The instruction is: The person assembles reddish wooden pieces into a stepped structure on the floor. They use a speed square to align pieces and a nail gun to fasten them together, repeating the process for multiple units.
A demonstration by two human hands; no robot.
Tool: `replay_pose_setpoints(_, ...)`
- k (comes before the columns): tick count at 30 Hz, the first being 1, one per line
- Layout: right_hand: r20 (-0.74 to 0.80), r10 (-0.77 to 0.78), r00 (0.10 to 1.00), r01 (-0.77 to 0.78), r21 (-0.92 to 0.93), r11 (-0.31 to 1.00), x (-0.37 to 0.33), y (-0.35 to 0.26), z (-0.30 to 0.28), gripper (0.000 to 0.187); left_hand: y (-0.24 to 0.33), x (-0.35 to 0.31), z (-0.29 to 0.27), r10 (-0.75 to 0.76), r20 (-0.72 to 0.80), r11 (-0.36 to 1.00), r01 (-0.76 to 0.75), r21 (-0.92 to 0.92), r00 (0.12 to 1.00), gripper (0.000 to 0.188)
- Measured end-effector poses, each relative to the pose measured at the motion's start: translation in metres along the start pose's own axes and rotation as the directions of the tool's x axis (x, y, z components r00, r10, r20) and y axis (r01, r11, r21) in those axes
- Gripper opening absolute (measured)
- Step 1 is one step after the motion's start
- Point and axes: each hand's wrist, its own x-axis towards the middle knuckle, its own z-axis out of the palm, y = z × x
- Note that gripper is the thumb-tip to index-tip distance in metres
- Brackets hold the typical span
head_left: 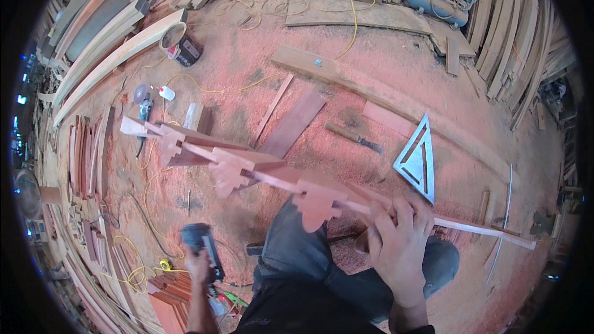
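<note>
Low on the left, beside the yellow tape measure [165, 265], we have the left hand [197, 267], and its grip is full: fingers round the handle of a dark power tool [197, 235], blurred enough that I can't tell where each finger sits. Up and to the right of it, the main item, the carved wooden piece [314, 201], a long thin strip carrying scalloped blocks, and look at that long axis, slanting from far left down to near right! It passes beyond the tool, apart from it in this view, then over the bent knee [291, 229]; whether it rests on the leg, I can't tell. Past the strip, a wood-handled chisel [352, 136] lies on the dusty floor [337, 164]. Further right, the right hand [402, 232], and this is the one on the wood: grip narrow, fingers closed over the strip, toward its right end. So the three blocks in plain sight lie leftward of that grip, on the left hand's side. Just beyond the right knuckles, the metal set square [413, 179], and rightmost of all, the strip's bare tip.
</note>
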Motion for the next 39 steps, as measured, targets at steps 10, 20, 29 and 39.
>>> replay_pose_setpoints(10,-0.040,-0.021,0.999,0.015,-0.141,0.990,0.004,0.005,0.009,0.023,0.415,-0.051,-0.165,0.880,-0.298,0.474,-0.695,0.540,0.369,0.034)
replay_pose_setpoints(20,-0.141,-0.018,0.990,-0.001,-0.132,0.991,0.003,0.004,0.014,0.024,0.692,-0.103,0.151,0.569,0.822,-0.037,-0.999,0.012,-0.011,0.027)
replay_pose_setpoints(29,-0.142,-0.042,0.989,0.028,-0.100,0.995,0.008,0.011,0.013,0.016,0.661,-0.106,0.321,-0.320,0.939,0.350,-0.937,-0.010,-0.130,0.045)
replay_pose_setpoints(39,-0.257,-0.045,0.965,0.018,-0.105,0.994,0.011,0.014,0.024,0.011,0.656,-0.121,0.368,-0.464,0.849,0.485,-0.874,0.004,-0.254,0.045)
